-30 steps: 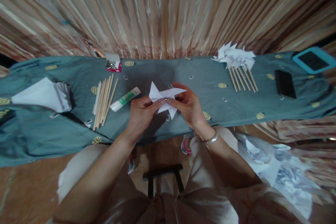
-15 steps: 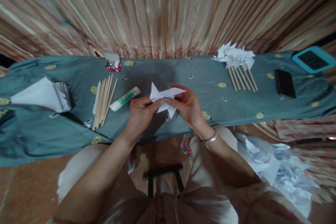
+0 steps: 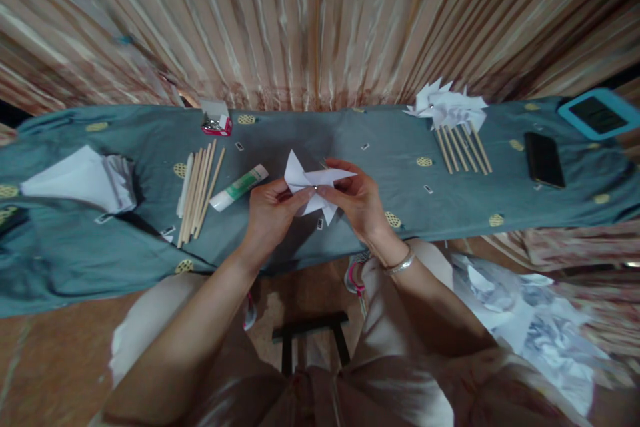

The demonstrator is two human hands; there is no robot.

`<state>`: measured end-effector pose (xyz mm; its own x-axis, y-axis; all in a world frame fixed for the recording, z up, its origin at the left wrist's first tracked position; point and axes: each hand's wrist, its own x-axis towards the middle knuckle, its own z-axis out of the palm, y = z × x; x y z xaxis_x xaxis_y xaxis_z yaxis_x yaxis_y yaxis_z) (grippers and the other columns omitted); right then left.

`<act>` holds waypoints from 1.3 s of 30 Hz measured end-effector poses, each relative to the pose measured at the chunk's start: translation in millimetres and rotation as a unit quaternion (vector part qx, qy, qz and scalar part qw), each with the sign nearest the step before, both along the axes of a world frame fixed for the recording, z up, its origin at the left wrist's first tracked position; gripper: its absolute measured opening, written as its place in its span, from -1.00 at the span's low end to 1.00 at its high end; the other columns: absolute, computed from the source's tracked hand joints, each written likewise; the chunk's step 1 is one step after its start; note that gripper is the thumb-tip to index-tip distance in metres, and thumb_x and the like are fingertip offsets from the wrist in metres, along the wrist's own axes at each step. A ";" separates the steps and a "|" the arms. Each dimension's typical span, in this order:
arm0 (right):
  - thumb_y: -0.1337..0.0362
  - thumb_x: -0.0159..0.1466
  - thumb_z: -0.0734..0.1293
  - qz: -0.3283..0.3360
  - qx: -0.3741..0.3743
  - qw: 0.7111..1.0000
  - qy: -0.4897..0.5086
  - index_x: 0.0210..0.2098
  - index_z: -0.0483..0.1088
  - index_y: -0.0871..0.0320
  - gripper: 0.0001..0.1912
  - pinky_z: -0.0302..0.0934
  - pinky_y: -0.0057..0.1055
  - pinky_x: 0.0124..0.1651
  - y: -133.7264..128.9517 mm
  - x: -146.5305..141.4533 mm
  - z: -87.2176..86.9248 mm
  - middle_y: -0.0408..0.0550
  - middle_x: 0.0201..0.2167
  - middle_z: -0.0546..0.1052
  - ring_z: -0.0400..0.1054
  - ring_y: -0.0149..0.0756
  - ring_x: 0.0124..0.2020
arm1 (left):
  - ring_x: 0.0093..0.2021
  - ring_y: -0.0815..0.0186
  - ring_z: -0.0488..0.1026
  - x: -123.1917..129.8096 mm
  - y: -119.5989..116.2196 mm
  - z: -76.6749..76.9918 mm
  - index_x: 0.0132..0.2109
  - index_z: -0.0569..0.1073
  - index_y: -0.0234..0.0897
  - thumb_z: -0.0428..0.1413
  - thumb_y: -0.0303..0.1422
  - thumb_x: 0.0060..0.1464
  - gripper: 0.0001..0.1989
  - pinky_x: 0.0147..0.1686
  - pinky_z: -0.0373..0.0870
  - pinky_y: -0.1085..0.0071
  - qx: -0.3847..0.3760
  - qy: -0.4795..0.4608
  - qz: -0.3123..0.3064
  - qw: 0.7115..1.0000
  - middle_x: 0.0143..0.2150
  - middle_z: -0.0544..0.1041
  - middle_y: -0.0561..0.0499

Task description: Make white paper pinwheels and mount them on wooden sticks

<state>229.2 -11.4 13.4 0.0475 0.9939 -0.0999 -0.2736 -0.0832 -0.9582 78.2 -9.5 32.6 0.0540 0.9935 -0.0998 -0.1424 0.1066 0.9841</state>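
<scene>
Between my hands is a white paper pinwheel (image 3: pixel 316 180) with pointed blades, held above the cloth-covered table. A small shiny pin head shows at its centre. My left hand (image 3: pixel 273 210) is closed on its left side, the thumb pressed near the pin. From the right, my right hand (image 3: pixel 359 203) grips it too, its thumb beside the pin and its fingers behind the paper. Just left of my left hand lies a glue stick (image 3: pixel 239 187). Several wooden sticks (image 3: pixel 197 193) lie beyond it. Behind them stands an open red box (image 3: pixel 217 123) of small metal pins.
A stack of white paper pieces (image 3: pixel 83 180) lies at the far left. Finished pinwheels (image 3: pixel 453 107) on sticks rest at the back right, near a black phone (image 3: pixel 544 159) and a blue-framed tablet (image 3: pixel 597 113). A plastic bag (image 3: pixel 540 327) with crumpled paper sits below on the right.
The pinwheel has tilted slightly in my hands, its upper left blade now standing a little higher. Both hands keep their hold, and the things on the table have not moved.
</scene>
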 end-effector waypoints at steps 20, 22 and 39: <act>0.14 -0.10 0.63 0.061 -0.033 0.995 0.067 -0.23 0.53 0.08 -0.54 0.46 -0.37 -0.19 1.3 -3.1 3.0 -0.16 -0.34 0.64 0.52 -0.33 -0.35 | -0.42 0.32 0.53 0.1 1.5 0.9 -0.36 0.64 -0.27 0.43 -0.30 -0.26 -0.75 -0.33 0.49 0.38 -0.024 -0.050 -0.001 0.998 -0.40 0.65 0.03; 0.11 -0.12 0.63 0.059 -0.038 0.995 0.071 -0.28 0.54 0.08 -0.57 0.46 -0.38 -0.22 2.0 -3.2 2.6 -0.17 -0.36 0.64 0.51 -0.33 -0.37 | -0.42 0.32 0.52 0.6 1.6 0.2 -0.36 0.64 -0.27 0.43 -0.31 -0.26 -0.76 -0.33 0.49 0.39 -0.024 -0.054 -0.002 0.998 -0.40 0.65 0.03; 0.18 -0.17 0.65 0.060 -0.072 0.991 0.100 -0.34 0.53 0.10 -0.59 0.42 -0.43 -0.25 7.4 -5.6 -10.7 -0.18 -0.40 0.65 0.53 -0.34 -0.38 | -0.44 0.34 0.48 -0.9 5.4 -7.5 -0.39 0.64 -0.30 0.41 -0.36 -0.29 -0.78 -0.35 0.43 0.43 -0.033 -0.077 0.005 0.996 -0.42 0.63 0.04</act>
<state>223.7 -4.0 2.7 -0.1047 0.9662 -0.2356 -0.4371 -0.2576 -0.8617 77.3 -4.1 25.0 0.0631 0.9857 -0.1564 -0.2925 0.1681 0.9414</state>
